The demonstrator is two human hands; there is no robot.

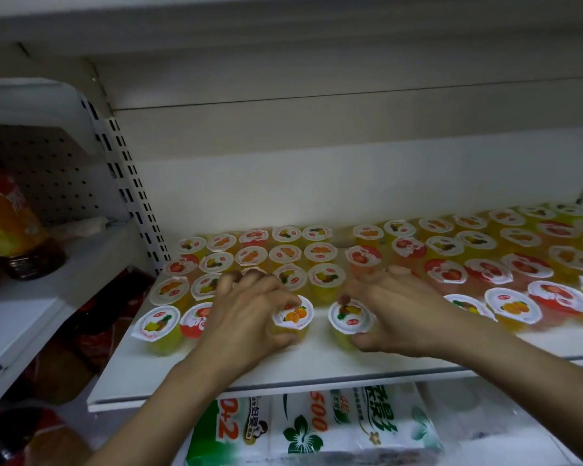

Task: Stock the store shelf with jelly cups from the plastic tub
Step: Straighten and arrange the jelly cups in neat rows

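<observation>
White metal shelf [317, 368], rows of jelly cups. Left hand [249, 307] gripping orange cup [292, 317]; right hand [394, 307] gripping pineapple cup [349, 319].

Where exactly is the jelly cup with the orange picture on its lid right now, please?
In the head view, the orange-lid jelly cup stands in the shelf's front row, gripped by the left hand, just left of the pineapple-lid cup held by the right hand.

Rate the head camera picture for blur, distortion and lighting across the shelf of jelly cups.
Head view: the jelly cups near both hands are fairly sharp; cups far right smear into blur. Wide-angle distortion bows the shelf edge and upright. Lighting is dim and even; the bottle at left sits in shadow, out of focus.
</observation>
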